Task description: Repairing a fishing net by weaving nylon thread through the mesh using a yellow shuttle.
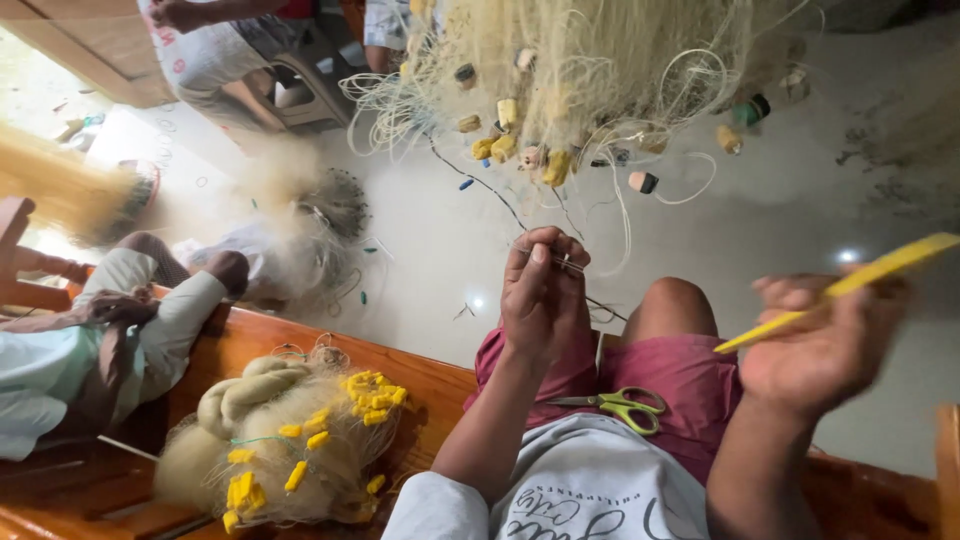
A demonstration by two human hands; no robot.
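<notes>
My left hand (541, 290) is raised over my knee and pinches a thin line and a bit of pale fishing net between thumb and fingers. The dark line (487, 190) runs from it up to a heap of cream net (590, 70) hung with yellow and pink floats. My right hand (815, 345), blurred by motion, grips a flat yellow netting needle (850, 285) that points up to the right. Green-handled scissors (615, 405) lie on my lap on the maroon shorts.
A bundled net with yellow floats (285, 450) rests on the wooden bench (440, 385) at my left. Another person (110, 330) sits beyond it with more net (300, 240). Someone sits on a stool (300, 90) at the top. Pale tiled floor (800, 200) lies ahead.
</notes>
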